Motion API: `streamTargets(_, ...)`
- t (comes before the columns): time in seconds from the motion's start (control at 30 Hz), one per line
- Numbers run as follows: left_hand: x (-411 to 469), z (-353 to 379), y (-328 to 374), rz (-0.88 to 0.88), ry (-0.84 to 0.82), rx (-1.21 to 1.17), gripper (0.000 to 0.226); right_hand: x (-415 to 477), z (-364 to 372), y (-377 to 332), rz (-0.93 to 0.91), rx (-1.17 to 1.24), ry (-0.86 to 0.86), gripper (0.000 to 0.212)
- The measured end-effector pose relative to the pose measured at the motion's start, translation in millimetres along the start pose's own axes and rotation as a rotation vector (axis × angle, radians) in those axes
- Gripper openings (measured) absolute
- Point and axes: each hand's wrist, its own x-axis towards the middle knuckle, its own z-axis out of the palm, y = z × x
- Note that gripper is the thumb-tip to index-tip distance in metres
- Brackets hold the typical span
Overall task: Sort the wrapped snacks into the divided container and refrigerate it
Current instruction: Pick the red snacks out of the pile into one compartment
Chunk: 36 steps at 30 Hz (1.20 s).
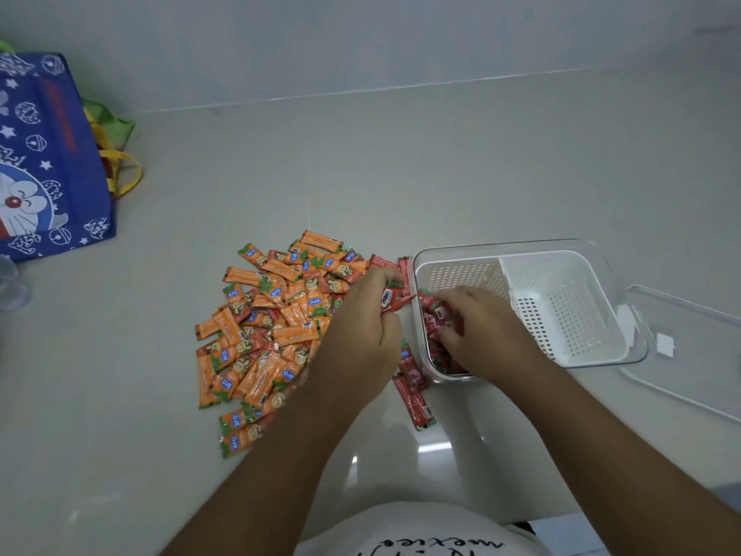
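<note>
A heap of orange wrapped snacks lies on the pale floor in the middle. A few red wrapped snacks lie between the heap and the divided container, a clear tub with a white perforated insert. My left hand grips a red snack just left of the container's rim. My right hand reaches into the container's left compartment and holds red snacks there. More red snacks fill that compartment's near end. The right compartment holds nothing.
A clear lid lies on the floor right of the container. A blue cartoon-printed bag with yellow handles stands at the far left, a green bag behind it. A clear object sits at the left edge. A wall runs along the back.
</note>
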Motion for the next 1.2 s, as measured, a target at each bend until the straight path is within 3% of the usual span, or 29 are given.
streamTargets(0.17,6,19,12,0.056,-0.022,0.051,0.043,-11,-13,11,-0.113,0.013,0.155,0.04)
streamTargets(0.3,18,41,19,0.121,-0.097,0.119,0.042,-24,-25,35,-0.063,0.056,0.261,0.043)
streamTargets(0.53,41,89,21,0.1,-0.251,0.315,0.035,-43,-33,73,0.164,-0.024,0.222,0.044)
streamTargets(0.67,41,105,14,0.174,-0.246,0.613,0.038,-42,-30,74,0.164,-0.052,0.182,0.041)
streamTargets(0.83,35,99,10,0.228,-0.176,0.622,0.048,-41,-28,74,0.162,-0.046,0.196,0.037)
streamTargets(0.97,11,73,-2,0.222,-0.188,0.464,0.061,-45,-31,70,0.057,-0.018,0.319,0.031)
streamTargets(1.07,-10,47,-20,0.145,-0.101,0.346,0.053,-57,-29,51,-0.129,0.162,0.454,0.027)
streamTargets(1.2,-33,19,-48,-0.004,0.0,0.309,0.038,-81,-10,5,-0.315,0.29,0.404,0.023)
